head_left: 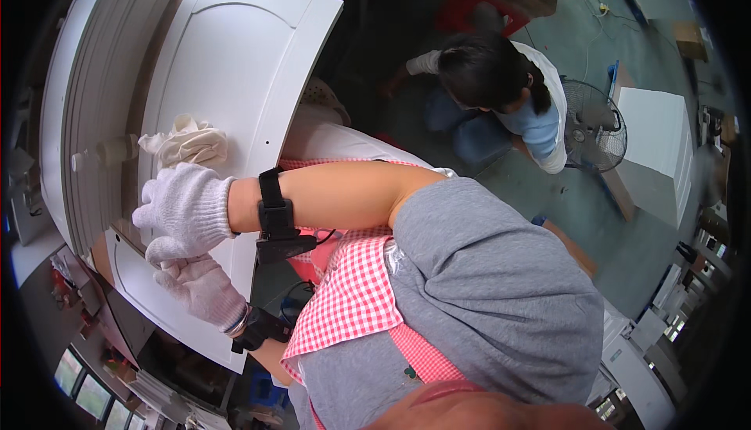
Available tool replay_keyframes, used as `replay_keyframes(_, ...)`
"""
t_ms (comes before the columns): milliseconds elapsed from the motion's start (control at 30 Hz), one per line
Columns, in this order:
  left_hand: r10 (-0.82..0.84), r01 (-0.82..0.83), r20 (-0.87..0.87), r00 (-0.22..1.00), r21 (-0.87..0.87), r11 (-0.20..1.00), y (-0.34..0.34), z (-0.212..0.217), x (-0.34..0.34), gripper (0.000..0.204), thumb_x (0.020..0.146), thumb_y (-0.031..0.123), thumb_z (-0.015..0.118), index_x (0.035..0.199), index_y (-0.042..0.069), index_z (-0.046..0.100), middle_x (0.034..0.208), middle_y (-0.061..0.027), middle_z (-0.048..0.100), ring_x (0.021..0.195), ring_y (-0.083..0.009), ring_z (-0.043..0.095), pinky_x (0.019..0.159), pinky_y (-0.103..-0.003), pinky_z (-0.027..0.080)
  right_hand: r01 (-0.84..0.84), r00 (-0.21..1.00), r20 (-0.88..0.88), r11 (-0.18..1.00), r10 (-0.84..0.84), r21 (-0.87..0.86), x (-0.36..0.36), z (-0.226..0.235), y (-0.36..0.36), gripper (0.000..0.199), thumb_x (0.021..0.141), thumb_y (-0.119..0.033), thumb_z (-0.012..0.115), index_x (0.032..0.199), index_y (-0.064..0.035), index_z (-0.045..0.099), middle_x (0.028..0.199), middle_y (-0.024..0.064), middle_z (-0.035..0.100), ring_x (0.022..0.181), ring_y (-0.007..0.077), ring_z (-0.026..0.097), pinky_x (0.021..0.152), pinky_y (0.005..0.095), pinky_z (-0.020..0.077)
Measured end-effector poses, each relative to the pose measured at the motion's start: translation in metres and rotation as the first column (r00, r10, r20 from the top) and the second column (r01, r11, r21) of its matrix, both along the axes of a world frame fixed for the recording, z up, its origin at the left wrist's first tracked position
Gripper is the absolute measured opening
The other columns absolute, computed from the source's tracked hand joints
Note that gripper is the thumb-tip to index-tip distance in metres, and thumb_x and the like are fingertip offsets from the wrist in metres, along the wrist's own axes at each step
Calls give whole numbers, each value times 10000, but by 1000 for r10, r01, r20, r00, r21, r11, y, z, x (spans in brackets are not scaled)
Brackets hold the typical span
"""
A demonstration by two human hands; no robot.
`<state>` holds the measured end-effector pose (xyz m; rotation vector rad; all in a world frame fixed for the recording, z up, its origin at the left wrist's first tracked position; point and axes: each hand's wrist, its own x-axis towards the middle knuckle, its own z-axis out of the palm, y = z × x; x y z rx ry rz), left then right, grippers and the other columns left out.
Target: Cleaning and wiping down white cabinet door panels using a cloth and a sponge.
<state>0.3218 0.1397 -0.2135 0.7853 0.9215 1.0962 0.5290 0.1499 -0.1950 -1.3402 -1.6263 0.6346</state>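
Observation:
Both my hands wear white knitted gloves and meet over a white door panel (pixel 242 78) with a curved groove. My right hand (pixel 186 207) lies above the near part of the panel, fingers bent but apart, with nothing visible in it. Just below, its lower edge overlaps the fingertips of my left hand (pixel 199 288), whose fingers stretch toward it and are partly covered. A crumpled cream cloth (pixel 192 145) rests on the panel beside my right hand. Each wrist carries a black strap with a small device.
A tall stack of white panels (pixel 102 102) stands along the left, a small bottle (pixel 117 151) beside it. Past the panel's right side, a person (pixel 501 86) crouches near a black fan (pixel 591 125). A white box-like piece (pixel 653 148) stands farther right, and a red stool (pixel 477 8) behind.

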Motion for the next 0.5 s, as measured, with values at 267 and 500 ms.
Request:
replay_keyframes(267,-338,328,221,915,81,941,-53,40,25,553,1135,308,535,1555,-43,463,1575,-192,521,1471,-323,492,1253,-479,355,12,997,-80,998,-17,-65,-3,-3,-48,508,1021,-545,533,854,-148,802,739,161,725,743,398,734,676,503,579)
replay_keyframes(500,-540,640,-551,637,-12,768,-79,98,-59,462,1129,255,559,1469,-56,563,1487,-226,598,1377,-328,590,1155,-486,464,334,941,-31,915,-336,228,38,-23,-66,480,1016,-536,556,858,-155,802,760,136,737,739,353,745,656,494,584)
